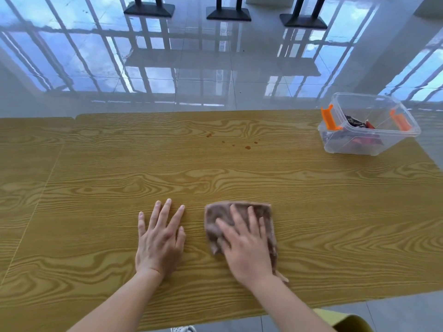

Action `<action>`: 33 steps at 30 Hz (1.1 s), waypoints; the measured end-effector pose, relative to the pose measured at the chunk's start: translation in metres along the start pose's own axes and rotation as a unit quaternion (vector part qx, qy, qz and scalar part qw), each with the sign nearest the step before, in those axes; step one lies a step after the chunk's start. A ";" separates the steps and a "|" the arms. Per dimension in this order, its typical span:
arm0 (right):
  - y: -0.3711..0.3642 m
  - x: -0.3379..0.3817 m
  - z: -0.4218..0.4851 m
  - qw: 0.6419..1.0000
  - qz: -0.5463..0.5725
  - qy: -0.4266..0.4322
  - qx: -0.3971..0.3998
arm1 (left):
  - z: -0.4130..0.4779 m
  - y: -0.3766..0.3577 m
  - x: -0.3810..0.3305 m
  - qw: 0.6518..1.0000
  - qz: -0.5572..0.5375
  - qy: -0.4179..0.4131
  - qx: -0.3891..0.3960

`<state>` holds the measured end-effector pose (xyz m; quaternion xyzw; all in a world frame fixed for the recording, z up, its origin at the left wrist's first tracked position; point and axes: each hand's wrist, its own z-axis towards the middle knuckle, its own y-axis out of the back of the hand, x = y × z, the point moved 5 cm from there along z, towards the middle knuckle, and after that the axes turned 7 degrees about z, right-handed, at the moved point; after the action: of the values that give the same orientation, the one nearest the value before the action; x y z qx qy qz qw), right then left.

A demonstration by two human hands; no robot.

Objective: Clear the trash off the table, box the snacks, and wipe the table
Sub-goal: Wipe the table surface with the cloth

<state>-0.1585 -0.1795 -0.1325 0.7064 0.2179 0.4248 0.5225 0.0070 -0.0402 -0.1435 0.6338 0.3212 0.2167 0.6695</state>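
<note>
A brown folded cloth lies flat on the wood-grain table near its front edge. My right hand presses down on the cloth with the fingers spread. My left hand rests flat on the bare tabletop just left of the cloth, fingers apart, holding nothing. Several small brown stains dot the table's far middle. At the far right corner stands a clear plastic box with orange clips, lid off, with dark and red snack packets inside.
A seam runs down the table at the left. Glossy tiled floor lies beyond the far edge, with black table bases at the back. A yellow object shows below the table's front edge at the right.
</note>
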 end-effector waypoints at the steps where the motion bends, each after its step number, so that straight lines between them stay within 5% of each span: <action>1: -0.002 0.003 -0.019 0.998 -0.011 0.057 0.014 | 0.000 0.000 0.000 1.000 -0.002 0.000 0.000; 4: 0.013 -0.029 -0.027 0.992 -0.055 0.103 0.046 | 0.000 0.000 0.000 1.000 -0.004 -0.002 0.001; 9: 0.023 -0.051 0.053 0.987 -0.022 -0.158 0.028 | 0.000 0.002 -0.001 0.999 -0.037 0.004 -0.014; 13: -0.006 0.024 0.032 0.997 -0.034 0.032 0.054 | -0.001 0.003 0.009 0.990 -0.128 0.020 -0.055; 16: -0.005 0.013 -0.006 0.990 -0.045 0.122 0.063 | -0.002 0.001 0.014 0.988 -0.141 0.011 -0.061; 24: 0.039 -0.085 0.074 0.971 -0.009 -0.240 0.002 | 0.070 0.014 -0.018 0.998 -0.008 -0.049 -0.035; 30: 0.026 -0.050 0.050 0.997 -0.046 -0.025 0.051 | 0.133 -0.004 -0.011 0.998 0.041 -0.026 0.039; 33: 0.047 -0.102 0.064 0.990 -0.062 -0.124 0.025 | 0.133 -0.008 -0.010 0.997 0.054 -0.028 0.038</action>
<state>-0.1673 -0.3083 -0.1327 0.7519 0.2050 0.2951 0.5527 0.0932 -0.1426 -0.1510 0.6806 0.2759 0.2225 0.6411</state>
